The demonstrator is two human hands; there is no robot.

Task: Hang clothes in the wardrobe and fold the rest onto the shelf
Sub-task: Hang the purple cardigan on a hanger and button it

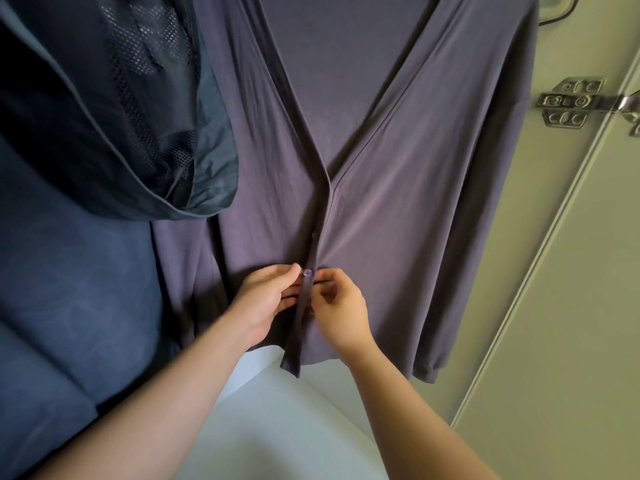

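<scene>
Your left grip [266, 296] pinches the cardigan [398, 202] at its front band, thumb on top and fingers curled behind the cloth, just left of a small button [307, 273]. Your right grip [341, 306] pinches the other edge of the band, just right of that button, fingers curled in. Both forearms reach up over a white surface [284, 427] that lies under the cardigan's hem. The cardigan hangs straight in front of you, V-neck spread wide at the top and the band closed from above the button down. To its left, overlapping its sleeve, hangs a dark blue jacket [86, 116] with mesh lining. To the right stands a pale door [571, 306] with a metal hinge [568, 102].
</scene>
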